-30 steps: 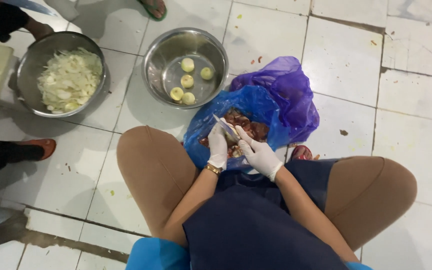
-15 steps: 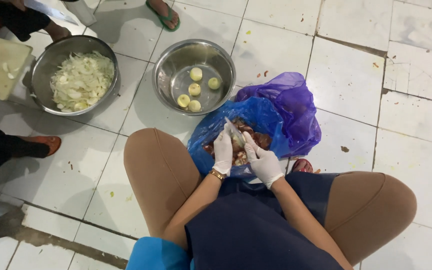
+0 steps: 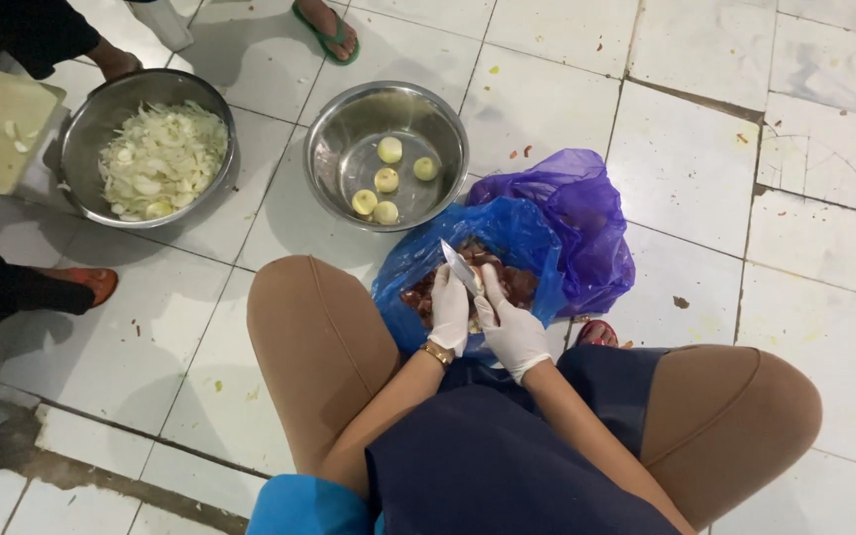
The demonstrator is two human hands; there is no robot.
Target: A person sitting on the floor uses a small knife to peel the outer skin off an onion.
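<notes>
Overhead, head view: right hand (image 3: 510, 332), gloved, clamped on knife (image 3: 460, 266); left hand (image 3: 449, 309), gloved, closed around small onion, mostly hidden, over blue bag (image 3: 507, 233). Beyond, steel bowl (image 3: 334, 149) with peeled onions (image 3: 389, 150) on tiled floor (image 3: 686, 168).

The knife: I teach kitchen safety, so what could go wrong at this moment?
The knife blade sits right beside the gloved left hand and right hand, so a slip might cut through a thin glove. Work hangs over the blue bag of peels; pieces could drop there, not into the steel bowl.
</notes>
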